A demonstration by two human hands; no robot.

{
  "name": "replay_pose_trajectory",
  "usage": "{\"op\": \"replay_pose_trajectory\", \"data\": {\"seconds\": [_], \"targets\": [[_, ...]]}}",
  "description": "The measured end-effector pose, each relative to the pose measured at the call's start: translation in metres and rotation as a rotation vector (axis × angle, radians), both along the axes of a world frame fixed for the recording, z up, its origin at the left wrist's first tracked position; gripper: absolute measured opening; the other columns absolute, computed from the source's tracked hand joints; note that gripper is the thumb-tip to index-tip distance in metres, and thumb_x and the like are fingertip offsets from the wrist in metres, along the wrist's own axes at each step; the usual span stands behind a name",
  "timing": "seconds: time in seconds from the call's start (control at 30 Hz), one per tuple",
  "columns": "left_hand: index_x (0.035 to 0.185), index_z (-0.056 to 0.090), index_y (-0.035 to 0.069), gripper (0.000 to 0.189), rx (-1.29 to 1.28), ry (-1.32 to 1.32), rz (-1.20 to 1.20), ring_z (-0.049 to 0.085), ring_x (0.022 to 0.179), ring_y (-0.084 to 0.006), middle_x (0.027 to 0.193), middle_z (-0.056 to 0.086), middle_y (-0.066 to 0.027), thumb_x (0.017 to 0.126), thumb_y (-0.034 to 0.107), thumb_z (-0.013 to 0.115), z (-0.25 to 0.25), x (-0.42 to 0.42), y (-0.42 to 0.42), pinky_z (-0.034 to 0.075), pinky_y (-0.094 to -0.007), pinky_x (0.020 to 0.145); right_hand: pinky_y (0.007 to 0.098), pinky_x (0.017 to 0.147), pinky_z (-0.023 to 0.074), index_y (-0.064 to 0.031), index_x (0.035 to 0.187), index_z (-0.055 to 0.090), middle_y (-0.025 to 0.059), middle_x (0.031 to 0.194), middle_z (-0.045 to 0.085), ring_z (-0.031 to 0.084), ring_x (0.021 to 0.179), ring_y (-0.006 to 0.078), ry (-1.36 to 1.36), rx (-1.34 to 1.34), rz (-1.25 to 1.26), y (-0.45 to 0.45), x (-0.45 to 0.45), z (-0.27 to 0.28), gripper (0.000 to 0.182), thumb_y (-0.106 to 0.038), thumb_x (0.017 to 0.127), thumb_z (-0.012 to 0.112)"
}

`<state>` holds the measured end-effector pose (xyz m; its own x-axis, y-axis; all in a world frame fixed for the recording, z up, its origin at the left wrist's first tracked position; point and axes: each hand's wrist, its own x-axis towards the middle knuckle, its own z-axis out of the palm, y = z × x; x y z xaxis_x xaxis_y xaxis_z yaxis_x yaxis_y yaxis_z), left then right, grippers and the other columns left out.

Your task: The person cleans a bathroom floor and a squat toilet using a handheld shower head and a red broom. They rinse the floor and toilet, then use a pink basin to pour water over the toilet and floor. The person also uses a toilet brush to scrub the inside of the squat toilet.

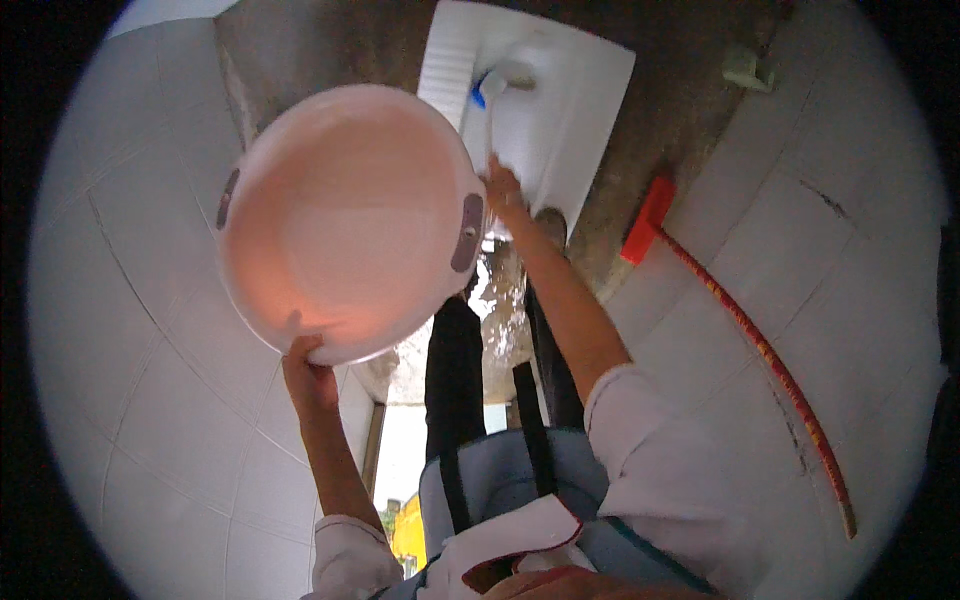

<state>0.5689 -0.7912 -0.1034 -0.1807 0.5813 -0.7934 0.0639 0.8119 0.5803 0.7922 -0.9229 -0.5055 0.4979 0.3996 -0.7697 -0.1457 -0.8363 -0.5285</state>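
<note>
My left hand (312,375) grips the lower rim of a large, round, pale pink plastic basin (352,217), which is tilted so its inside faces the camera. The basin has two grey handles. My right hand (504,187), just beyond the basin's right edge, is closed on the pale handle of a toilet brush (493,90) with a white and blue head. The brush head is over the white squat toilet pan (555,105), whose ribbed footrest shows at the left.
A red-headed floor brush or squeegee (648,220) with a long patterned handle leans at the right tiled wall (787,300). A pale fixture (748,70) is at the upper right. Tiled wall rises on the left. The floor (506,322) between my legs looks wet.
</note>
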Motion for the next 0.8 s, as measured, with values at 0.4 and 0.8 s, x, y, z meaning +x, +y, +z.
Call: {"op": "replay_pose_trajectory", "data": {"seconds": [0.4, 0.8], "targets": [[0.126, 0.037, -0.002, 0.059, 0.021, -0.045, -0.022, 0.051, 0.070, -0.0121, 0.077, 0.052, -0.0033, 0.068, 0.001, 0.050, 0.022, -0.008, 0.012, 0.044, -0.0251, 0.071, 0.0384, 0.080, 0.0457, -0.0081, 0.118, 0.051, 0.0181, 0.095, 0.061, 0.059, 0.092, 0.0299, -0.350, -0.510, 0.858, -0.068, 0.149, 0.149, 0.040, -0.031, 0.088, 0.039], [0.123, 0.039, -0.001, 0.056, 0.025, -0.049, 0.018, 0.054, 0.076, -0.0134, 0.079, 0.054, -0.0045, 0.068, 0.001, 0.050, 0.020, -0.007, 0.008, 0.046, -0.0273, 0.076, 0.0300, 0.072, 0.0489, -0.0034, 0.118, 0.048, 0.0158, 0.098, 0.061, 0.059, 0.092, 0.0274, -0.290, -0.050, 0.613, -0.038, 0.080, 0.121, 0.047, -0.011, 0.072, 0.056]]}}
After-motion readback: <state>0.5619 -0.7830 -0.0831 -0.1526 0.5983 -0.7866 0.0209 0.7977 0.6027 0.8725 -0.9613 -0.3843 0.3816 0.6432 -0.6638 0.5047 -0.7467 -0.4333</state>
